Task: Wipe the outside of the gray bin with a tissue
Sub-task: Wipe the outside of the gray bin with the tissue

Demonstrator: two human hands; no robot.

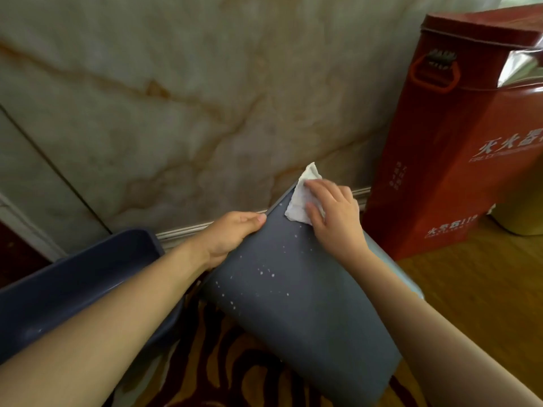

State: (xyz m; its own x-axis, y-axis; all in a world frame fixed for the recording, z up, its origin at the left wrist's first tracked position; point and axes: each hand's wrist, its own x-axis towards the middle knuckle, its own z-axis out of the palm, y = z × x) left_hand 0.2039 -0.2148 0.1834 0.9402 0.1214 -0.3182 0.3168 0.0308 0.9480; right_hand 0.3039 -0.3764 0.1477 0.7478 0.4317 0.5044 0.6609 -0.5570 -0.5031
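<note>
Hands: the left hand [235,235] grips the gray bin [293,304] at its far edge, thumb on the outer wall, fingers hidden behind. The right hand [335,215] presses the tissue [299,198] onto that wall, fingers laid nearly flat. The bin lies tipped on the patterned carpet [249,371], near a red box [440,171]. Judged light, stiff and smooth, apt to slide under pressure; best steadied at the rim. The tissue looks soft; the white specks [269,273] may be its shreds.

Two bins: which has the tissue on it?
The gray bin, white-specked, right hand pressing the tissue on it; the dark blue bin at left has none.
</note>
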